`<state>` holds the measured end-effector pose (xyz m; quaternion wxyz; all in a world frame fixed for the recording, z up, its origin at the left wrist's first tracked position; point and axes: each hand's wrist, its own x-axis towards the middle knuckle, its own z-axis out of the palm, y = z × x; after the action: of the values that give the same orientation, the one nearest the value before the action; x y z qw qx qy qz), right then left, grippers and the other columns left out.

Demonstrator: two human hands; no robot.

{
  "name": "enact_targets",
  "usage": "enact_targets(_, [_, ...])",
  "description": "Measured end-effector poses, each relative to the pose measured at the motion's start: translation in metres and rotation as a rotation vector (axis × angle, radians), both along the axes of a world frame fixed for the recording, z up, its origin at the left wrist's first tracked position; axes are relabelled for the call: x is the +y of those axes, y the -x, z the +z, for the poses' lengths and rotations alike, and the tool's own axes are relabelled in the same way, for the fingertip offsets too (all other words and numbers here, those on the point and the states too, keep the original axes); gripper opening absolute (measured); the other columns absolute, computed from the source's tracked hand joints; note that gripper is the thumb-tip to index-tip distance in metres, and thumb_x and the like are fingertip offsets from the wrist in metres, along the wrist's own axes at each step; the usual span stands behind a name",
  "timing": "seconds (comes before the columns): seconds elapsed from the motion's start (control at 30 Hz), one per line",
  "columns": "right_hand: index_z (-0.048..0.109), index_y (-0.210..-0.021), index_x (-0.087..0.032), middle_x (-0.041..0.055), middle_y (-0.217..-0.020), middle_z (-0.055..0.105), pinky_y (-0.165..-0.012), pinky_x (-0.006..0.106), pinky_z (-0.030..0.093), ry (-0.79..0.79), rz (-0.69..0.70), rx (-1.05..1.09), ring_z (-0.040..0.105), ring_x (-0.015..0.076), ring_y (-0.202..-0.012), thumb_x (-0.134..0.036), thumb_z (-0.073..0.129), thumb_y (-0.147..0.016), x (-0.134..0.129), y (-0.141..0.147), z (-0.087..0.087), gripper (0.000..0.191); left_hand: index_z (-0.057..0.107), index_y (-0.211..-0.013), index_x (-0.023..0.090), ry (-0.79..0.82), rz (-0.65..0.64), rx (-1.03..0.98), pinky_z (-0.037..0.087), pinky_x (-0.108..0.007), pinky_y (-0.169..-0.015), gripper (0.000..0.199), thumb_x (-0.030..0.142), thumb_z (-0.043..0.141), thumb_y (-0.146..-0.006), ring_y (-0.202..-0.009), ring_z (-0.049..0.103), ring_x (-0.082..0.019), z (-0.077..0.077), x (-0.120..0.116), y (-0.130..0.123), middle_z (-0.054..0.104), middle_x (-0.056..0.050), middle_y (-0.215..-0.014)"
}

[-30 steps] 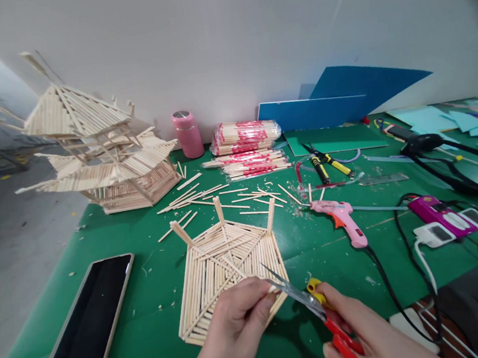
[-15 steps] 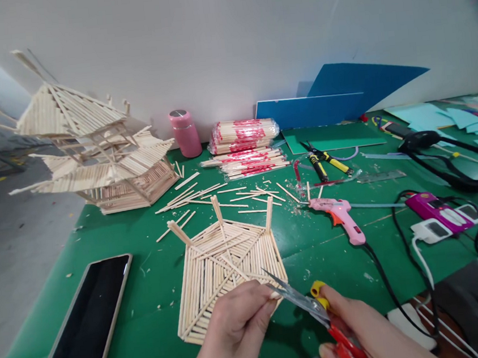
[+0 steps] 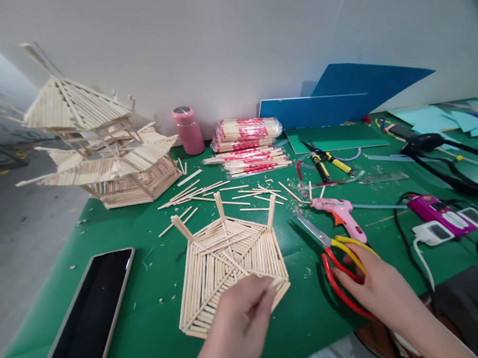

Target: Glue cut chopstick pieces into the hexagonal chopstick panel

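Stick base: lies flat on the green table, centred before the body, probably so both hands can get at its edges.
Upright posts: stand at three far corners of the base, leaning a little; leave the near side open, which likely helps the reach.
Left hand: crosses the near edge of the base, thumb and fingers together on a small pale piece, apparently a bit of stick; pinched at one end, perhaps to leave the tip free near the right corner. Cannot tell whether touching the base beneath.
Right hand: off to the right of the base, fingers clamped on the handles of the scissors.
Scissors: point away from the body, blades nearly together, clear of the base; too hard to tell whether resting on the table.
Glue gun: lies just beyond the scissors, seemingly kept within easy reach of the right hand.
Loose sticks: scattered behind the base, close enough to pick from.
Stick packs: stacked farther back by the wall, seemingly as spare stock.
Stick tower: stands at far left, apart from the cutting.
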<state>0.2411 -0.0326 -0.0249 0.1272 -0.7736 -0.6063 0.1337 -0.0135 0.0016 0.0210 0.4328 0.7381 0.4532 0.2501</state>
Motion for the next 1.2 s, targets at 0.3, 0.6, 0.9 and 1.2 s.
enact_targets(0.3, [0.054,-0.104,-0.023,0.0068,-0.099,0.06,-0.081,0.034,0.046,-0.323,0.193,0.411,0.056,0.0206,-0.094,-0.026,0.045,-0.083,0.003,0.055,0.028,0.023,0.057,-0.067,0.011,0.94,0.283,-0.693,0.022,-0.019,-0.041,0.02,0.03,0.058,-0.073,-0.036,0.036,-0.003,-0.006,0.002,0.0,0.052,0.002,-0.052])
enact_targets(0.6, [0.062,-0.098,-0.022,0.0074,-0.104,0.057,-0.081,0.029,0.047,-0.278,0.307,0.814,0.054,0.0194,-0.098,-0.02,0.048,-0.082,0.011,0.115,0.022,0.022,0.056,-0.061,0.012,0.926,0.276,-0.781,0.027,-0.018,-0.04,0.02,0.028,0.057,-0.074,-0.037,0.043,-0.005,-0.009,-0.009,-0.001,0.053,0.001,-0.053])
enact_targets(0.9, [0.062,-0.102,-0.023,0.0065,-0.109,0.057,-0.081,0.029,0.048,-0.138,0.178,1.089,0.054,0.0191,-0.101,-0.025,0.048,-0.083,-0.003,0.12,0.013,0.023,0.058,-0.064,0.011,0.89,0.342,-0.791,0.027,-0.018,-0.04,0.021,0.03,0.058,-0.074,-0.037,0.043,-0.005,-0.02,-0.024,-0.004,0.052,0.002,-0.052])
enact_targets(1.2, [0.058,-0.105,-0.021,0.0076,-0.11,0.057,-0.083,0.032,0.046,-0.197,0.154,0.948,0.054,0.0193,-0.099,-0.026,0.046,-0.084,-0.004,0.119,0.011,0.025,0.059,-0.065,0.013,0.879,0.383,-0.785,0.028,-0.02,-0.042,0.019,0.031,0.063,-0.069,-0.038,0.043,-0.006,-0.019,-0.025,-0.002,0.055,0.001,-0.057])
